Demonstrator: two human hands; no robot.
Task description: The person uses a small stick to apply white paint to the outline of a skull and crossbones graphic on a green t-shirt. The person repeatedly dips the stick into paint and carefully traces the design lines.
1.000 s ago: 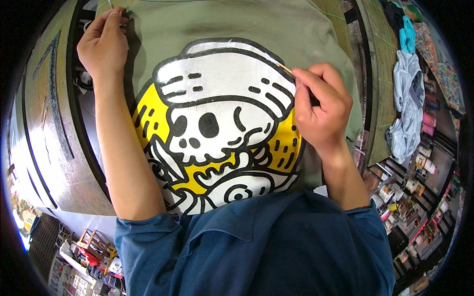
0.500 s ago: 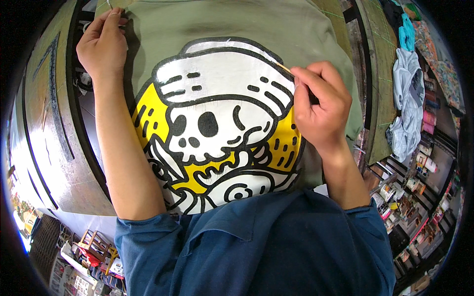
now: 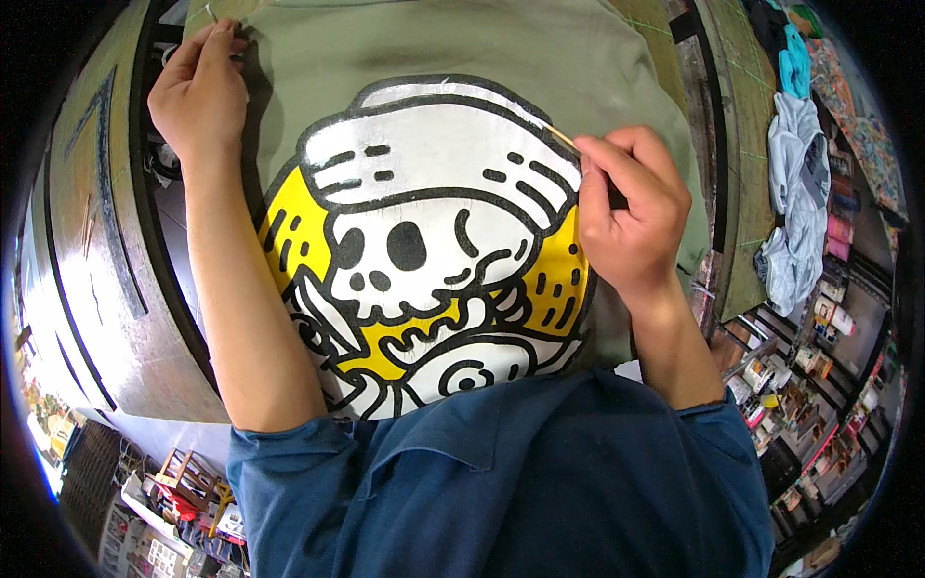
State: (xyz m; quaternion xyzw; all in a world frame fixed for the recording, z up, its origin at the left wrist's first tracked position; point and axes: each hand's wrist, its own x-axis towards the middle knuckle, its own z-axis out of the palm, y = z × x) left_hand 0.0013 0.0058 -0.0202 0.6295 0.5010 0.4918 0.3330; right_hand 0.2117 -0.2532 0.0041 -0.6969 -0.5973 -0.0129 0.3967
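Left hand point(image 3: 200, 101) pinches something thin point(image 3: 212, 13), right hand point(image 3: 636, 207) a stick point(image 3: 561, 136) at the skull print point(image 3: 424, 236), container labels point(image 3: 814, 362) illegible

You have two bare hands point(image 3: 198, 91), one slim tan wooden stick point(image 3: 561, 136) in your right point(image 3: 636, 207), one olive-green fabric garment point(image 3: 462, 43) and one black-outlined white-and-yellow skull print point(image 3: 434, 231).

From here I can't see the far edge of the bench point(image 3: 658, 21): the picture's top cuts it off, with part of the green garment point(image 3: 462, 39). The blue shirt point(image 3: 559, 482) hides the printed design's point(image 3: 434, 144) near end. The right hand point(image 3: 636, 207) covers the thin stick's point(image 3: 562, 137) rear. At the left hand's point(image 3: 202, 91) fingertips, by the bench's left edge, a slim pale thing point(image 3: 210, 12) is too small to identify.
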